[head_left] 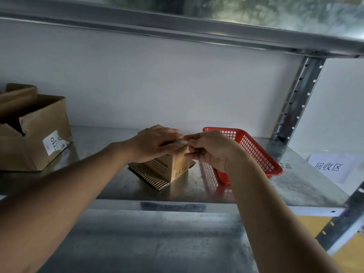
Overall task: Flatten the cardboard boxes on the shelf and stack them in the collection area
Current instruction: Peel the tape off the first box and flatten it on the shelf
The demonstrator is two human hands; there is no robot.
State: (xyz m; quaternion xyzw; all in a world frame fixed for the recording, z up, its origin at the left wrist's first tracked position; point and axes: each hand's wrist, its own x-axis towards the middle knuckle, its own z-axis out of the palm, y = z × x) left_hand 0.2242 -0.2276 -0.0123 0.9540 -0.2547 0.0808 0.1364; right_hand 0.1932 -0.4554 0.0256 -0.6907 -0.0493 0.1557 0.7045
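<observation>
Now the small box (167, 166) stands mid-shelf (122, 186), a corrugated flap splayed at its base. The left hand (153, 143) lies flat on its top, fingers straight, grip apart. The right hand (208, 148) pinches the top edge at the box's right, grip clamped there. A red basket (256, 152) sits just right; a bigger open box (33, 131) stands far left.

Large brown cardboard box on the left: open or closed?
Open. The large brown cardboard box has its top flaps raised, showing a dark interior; neither of the hands touches it.
</observation>
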